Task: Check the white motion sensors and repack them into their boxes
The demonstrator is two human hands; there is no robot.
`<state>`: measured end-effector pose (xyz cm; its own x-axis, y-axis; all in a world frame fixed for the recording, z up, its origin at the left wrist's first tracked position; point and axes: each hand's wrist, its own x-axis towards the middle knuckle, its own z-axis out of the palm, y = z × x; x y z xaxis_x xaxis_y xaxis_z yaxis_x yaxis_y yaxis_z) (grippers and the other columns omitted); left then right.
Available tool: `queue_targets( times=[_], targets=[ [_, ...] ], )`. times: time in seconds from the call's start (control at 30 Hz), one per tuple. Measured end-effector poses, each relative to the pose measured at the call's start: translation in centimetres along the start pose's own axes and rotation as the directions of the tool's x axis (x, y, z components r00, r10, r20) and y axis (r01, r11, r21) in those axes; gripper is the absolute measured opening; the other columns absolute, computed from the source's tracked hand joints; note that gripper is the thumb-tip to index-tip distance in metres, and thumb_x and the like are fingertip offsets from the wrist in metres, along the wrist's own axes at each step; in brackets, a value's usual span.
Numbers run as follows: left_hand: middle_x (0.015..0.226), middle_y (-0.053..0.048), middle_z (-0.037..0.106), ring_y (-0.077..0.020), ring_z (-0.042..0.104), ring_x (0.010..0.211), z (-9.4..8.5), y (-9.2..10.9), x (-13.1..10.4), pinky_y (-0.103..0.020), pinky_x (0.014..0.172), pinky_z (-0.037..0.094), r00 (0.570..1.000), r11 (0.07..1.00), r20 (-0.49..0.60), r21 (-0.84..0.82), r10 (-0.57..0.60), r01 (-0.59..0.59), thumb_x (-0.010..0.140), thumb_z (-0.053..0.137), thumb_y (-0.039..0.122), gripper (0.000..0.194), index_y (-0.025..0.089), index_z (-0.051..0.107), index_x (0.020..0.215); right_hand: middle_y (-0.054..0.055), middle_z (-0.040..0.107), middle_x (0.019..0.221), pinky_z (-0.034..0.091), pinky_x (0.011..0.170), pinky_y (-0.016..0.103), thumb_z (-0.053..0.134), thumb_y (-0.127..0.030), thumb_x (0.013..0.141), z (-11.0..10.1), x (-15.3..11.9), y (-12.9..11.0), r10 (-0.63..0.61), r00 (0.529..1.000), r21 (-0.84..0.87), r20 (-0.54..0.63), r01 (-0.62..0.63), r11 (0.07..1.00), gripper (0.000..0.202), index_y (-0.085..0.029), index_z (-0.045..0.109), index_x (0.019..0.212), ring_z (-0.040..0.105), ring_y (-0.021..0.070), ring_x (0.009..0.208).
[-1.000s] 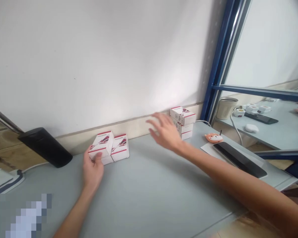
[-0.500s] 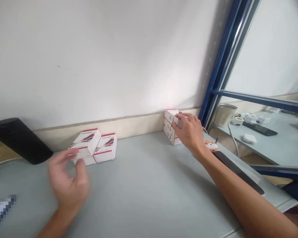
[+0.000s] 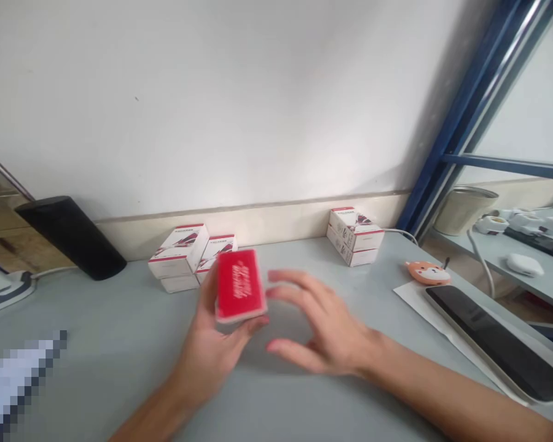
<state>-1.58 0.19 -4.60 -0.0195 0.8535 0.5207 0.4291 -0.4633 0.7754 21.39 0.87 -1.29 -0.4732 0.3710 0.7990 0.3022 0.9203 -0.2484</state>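
Both hands have come to the middle since the last look, and the right stack [image 3: 357, 236], which had three boxes, now has just two. One red-faced box [image 3: 240, 285] is up in front, and it looks to be above the surface [image 3: 276, 405], in the grip of the left hand [image 3: 214, 347]. The thumb is under the box and the fingers go around its side, though most of them are hidden. The right hand [image 3: 329, 325] is wide, with its fingers spread and nothing in it. It is just beside the box, but it is hard to tell if a fingertip touches it. Over to the left, near the wall [image 3: 258, 110], two boxes make a left pile [image 3: 177, 248], with one more box [image 3: 217, 247] right next to it. It looks like the step in hand is passing the box from the right hand to the left. The next move seems to call for a firm hold on the left and the right hand well out of the way.
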Motion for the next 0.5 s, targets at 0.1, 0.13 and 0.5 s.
queue_targets(
  times=[0.1, 0.13, 0.5],
  targets=[
    [0.148, -0.011, 0.062, -0.0376, 0.060, 0.137, -0.7, 0.2, 0.8, -0.055, 0.115, 0.051, 0.937, 0.900, 0.068, 0.263, 0.343, -0.348, 0.082, 0.085, 0.032, 0.089, 0.038, 0.043, 0.160, 0.019, 0.052, 0.155, 0.058, 0.110, 0.055, 0.076, -0.055, 0.092, -0.1, -0.3, 0.3, 0.140, 0.989, -0.004, -0.049, -0.140, 0.990, 0.088, -0.032, 0.029, 0.162, 0.056, 0.0352, 0.142],
    [0.149, -0.011, 0.061, -0.0371, 0.060, 0.136, -0.8, 0.3, 1.0, -0.055, 0.114, 0.051, 0.906, 0.852, 0.105, 0.308, 0.411, -0.422, 0.083, 0.082, 0.028, 0.089, 0.037, 0.041, 0.161, 0.018, 0.051, 0.156, 0.057, 0.111, 0.055, 0.077, -0.057, 0.091, -0.3, -0.3, 0.6, 0.145, 0.989, -0.009, -0.022, -0.146, 0.989, 0.091, -0.033, 0.028, 0.164, 0.056, 0.0353, 0.143],
    [0.156, -0.016, 0.047, -0.0348, 0.045, 0.150, -1.5, 1.9, 1.0, -0.056, 0.123, 0.041, 0.796, 0.737, 0.338, 0.314, 0.503, -0.599, 0.088, 0.066, 0.005, 0.092, 0.030, 0.025, 0.166, 0.016, 0.064, 0.143, 0.066, 0.091, 0.041, 0.080, -0.053, 0.090, 0.0, -0.4, 0.6, 0.140, 0.983, -0.009, 0.118, -0.140, 0.990, 0.085, -0.026, 0.036, 0.157, 0.069, 0.0286, 0.123]
  ],
)
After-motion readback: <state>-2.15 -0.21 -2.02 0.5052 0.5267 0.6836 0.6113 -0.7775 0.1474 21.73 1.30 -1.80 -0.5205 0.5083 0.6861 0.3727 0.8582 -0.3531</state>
